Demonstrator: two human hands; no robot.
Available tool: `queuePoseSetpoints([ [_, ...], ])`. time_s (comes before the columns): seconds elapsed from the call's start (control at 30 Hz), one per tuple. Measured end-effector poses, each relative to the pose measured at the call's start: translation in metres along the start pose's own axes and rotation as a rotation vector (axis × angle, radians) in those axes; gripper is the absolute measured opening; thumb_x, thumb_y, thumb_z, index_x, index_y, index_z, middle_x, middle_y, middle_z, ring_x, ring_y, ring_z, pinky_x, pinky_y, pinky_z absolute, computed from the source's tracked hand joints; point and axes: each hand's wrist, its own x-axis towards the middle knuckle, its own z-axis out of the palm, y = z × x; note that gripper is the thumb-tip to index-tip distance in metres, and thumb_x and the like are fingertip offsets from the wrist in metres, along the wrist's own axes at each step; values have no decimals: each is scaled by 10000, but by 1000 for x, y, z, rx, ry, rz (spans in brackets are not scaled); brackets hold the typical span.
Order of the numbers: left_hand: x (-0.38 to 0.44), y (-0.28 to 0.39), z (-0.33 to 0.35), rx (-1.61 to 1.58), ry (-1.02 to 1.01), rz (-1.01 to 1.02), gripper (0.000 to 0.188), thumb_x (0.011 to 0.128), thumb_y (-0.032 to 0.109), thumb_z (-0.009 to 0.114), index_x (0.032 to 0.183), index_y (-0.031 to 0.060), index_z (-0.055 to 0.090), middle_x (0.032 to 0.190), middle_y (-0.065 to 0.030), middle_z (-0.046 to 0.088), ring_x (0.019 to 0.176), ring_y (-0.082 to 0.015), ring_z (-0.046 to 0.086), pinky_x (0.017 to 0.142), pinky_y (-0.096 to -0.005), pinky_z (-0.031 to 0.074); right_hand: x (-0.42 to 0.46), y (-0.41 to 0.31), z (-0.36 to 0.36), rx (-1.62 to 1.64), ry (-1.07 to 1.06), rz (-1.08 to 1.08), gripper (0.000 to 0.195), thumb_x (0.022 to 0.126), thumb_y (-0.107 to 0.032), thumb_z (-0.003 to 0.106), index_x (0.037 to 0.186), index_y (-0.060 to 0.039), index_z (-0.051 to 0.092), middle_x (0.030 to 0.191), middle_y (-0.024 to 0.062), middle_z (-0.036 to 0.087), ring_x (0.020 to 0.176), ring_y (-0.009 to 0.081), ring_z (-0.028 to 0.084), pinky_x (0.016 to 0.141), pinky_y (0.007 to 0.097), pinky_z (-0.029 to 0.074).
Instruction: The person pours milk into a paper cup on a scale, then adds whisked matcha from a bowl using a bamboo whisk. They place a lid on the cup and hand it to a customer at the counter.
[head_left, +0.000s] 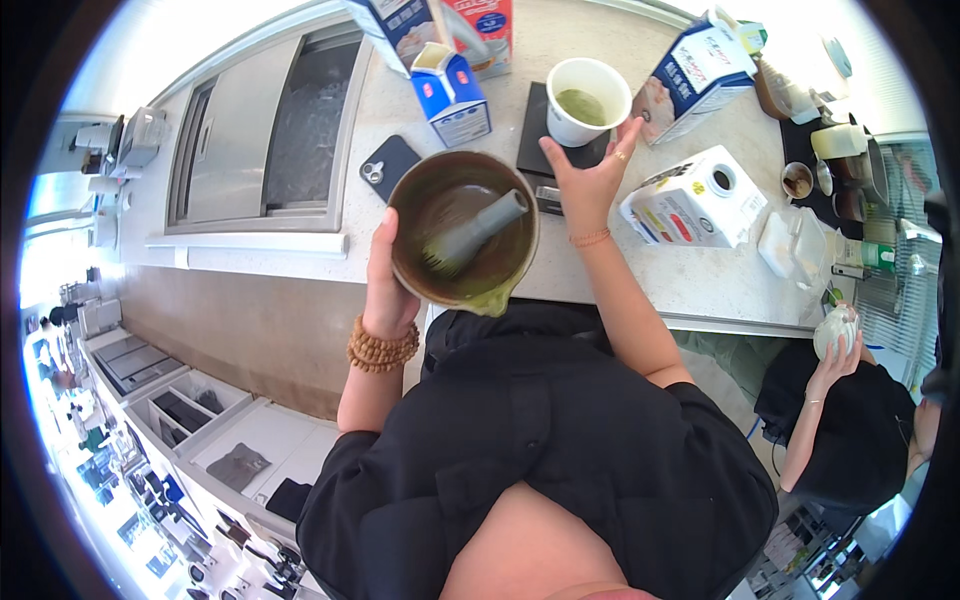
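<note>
My left hand (388, 281) grips the side of a brown ceramic bowl (411, 191) with a pouring spout, held above the counter's front edge. A grey-handled whisk (480, 230) leans inside it, its tines green. Green liquid coats the spout and rim. My right hand (592, 176) is spread just in front of a white paper cup (574, 131), thumb and fingers to either side of its lower part; whether they touch it is hard to tell. Green contents (580, 106) show in the cup, which stands on a black scale (534, 142).
Several cartons stand around: a blue one (454, 101), a tall blue-and-white one (694, 79), a white one (697, 199). A phone (394, 161) lies behind the bowl. Left is a steel ice well (311, 124). At right a co-worker's hand (836, 364) holds a pale round object.
</note>
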Motion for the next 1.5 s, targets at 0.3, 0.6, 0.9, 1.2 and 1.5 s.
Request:
queuePoseSetpoints([
  [0.3, 29, 17, -6, 65, -83, -51, 524, 951, 395, 381, 1279, -12, 421, 1264, -136, 491, 1149, -215, 483, 981, -351, 380, 29, 26, 16, -15, -19, 64, 799, 572, -165, 827, 1208, 14, 377, 1071, 165, 573, 990, 277, 571, 843, 351, 459],
  [0.6, 72, 15, 15, 148, -204, -170, 522, 956, 395, 380, 1296, -1, 390, 1250, -141, 500, 1112, -222, 525, 920, -361, 450, 65, -123, -78, 53, -11, -169, 584, 605, -202, 835, 1029, 70, 540, 958, 129, 641, 888, 163, 639, 786, 312, 518],
  [0.9, 140, -41, 57, 322, -190, -172, 519, 949, 428, 374, 1247, 7, 425, 1145, -149, 547, 982, -255, 605, 722, -439, 551, 26, -161, -217, -221, 282, -203, 541, 631, 21, 789, 1107, 58, 532, 1002, 128, 622, 911, 195, 626, 826, 318, 504],
  [1.2, 180, -57, 62, 601, -129, -172, 500, 937, 453, 400, 1169, 27, 523, 1078, -115, 601, 913, -213, 630, 677, -414, 555, -46, -22, -243, -304, 535, 130, 696, 626, -34, 810, 1205, 48, 433, 1175, 139, 502, 1013, 199, 564, 824, 330, 505],
  [1.5, 192, -63, 43, 830, -82, -33, 580, 904, 466, 484, 1147, -60, 511, 963, -124, 623, 813, -207, 633, 631, -334, 543, -55, 48, -231, -455, 633, 330, 818, 591, -123, 851, 1237, 22, 371, 1203, 143, 437, 1053, 233, 535, 813, 362, 521],
])
